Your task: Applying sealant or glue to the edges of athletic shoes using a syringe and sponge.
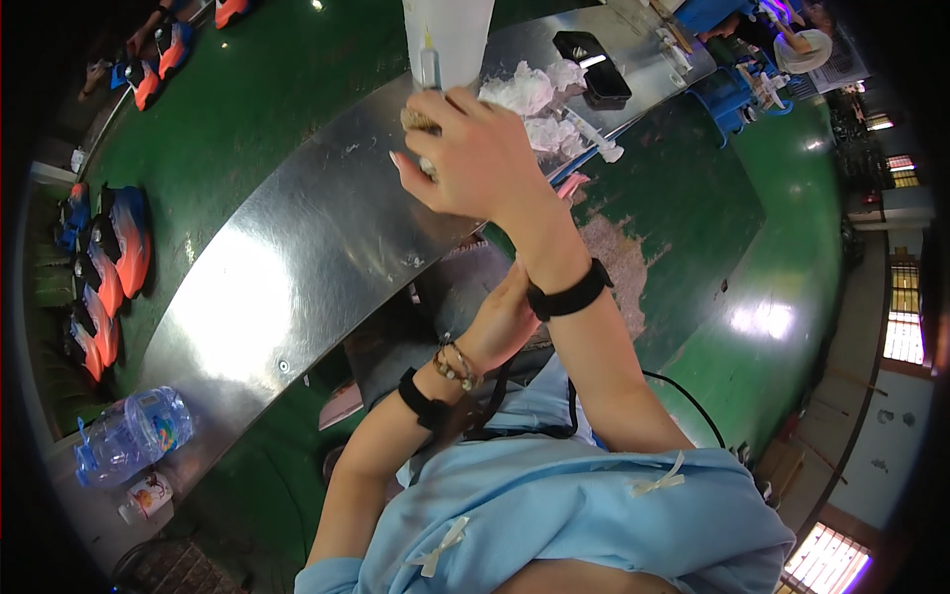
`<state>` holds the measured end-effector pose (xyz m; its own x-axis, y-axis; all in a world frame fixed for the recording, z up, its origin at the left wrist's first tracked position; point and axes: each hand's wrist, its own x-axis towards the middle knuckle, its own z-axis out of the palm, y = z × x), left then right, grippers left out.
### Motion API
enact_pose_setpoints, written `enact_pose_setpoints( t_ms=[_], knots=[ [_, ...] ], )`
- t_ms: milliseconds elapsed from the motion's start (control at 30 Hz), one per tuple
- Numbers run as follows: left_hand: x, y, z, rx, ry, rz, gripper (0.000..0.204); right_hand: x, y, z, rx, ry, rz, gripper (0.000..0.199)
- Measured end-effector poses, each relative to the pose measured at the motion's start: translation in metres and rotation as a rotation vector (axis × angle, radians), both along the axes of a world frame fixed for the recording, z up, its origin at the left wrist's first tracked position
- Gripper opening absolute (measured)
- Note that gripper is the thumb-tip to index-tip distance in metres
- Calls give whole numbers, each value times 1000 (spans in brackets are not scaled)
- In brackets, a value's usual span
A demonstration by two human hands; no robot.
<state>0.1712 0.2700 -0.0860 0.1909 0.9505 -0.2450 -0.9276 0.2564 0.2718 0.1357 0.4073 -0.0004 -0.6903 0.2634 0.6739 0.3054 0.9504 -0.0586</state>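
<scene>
My right hand (473,148) is raised over the metal table, its fingers curled round a slim syringe-like tube (430,67) with a yellow tip pointing up. A tan, rough-looking part and a whitish end show between the fingers, in line with the tube; the palm hides the rest. Behind the tip stands a white container (460,35), cut off by the picture's top edge. My left hand (500,319) touches my right wrist beside its black band (574,292); most of its fingers are hidden behind that forearm.
Crumpled white tissue (524,89), a white syringe-like tube (594,137) and a black tray (599,74) lie right of my right hand. A large clear bottle (139,434) and a small bottle (145,497) lie at the table's near left. Orange-and-blue shoes (124,243) stand left; a person works far right.
</scene>
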Motion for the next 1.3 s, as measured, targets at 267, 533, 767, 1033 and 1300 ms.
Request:
enact_pose_setpoints(
  t_ms=[267,533,767,1033,1300],
  knots=[
    [-53,-52,2,5,702,-191,44,36,7,-21,-133,-114,-98,20],
    [-118,-142,29,-318,942,167,33,46,12,-40,-289,14,-129,21],
    [-194,-133,88,-357,1112,385,29,43,13,-25,-808,237,-84,27],
    [-316,134,54,-219,898,258,29,48,29,-13,-824,222,-84,30],
    [-289,388,-11,-93,374,203,52,72,50,-4,-933,79,9,17]
  ],
)
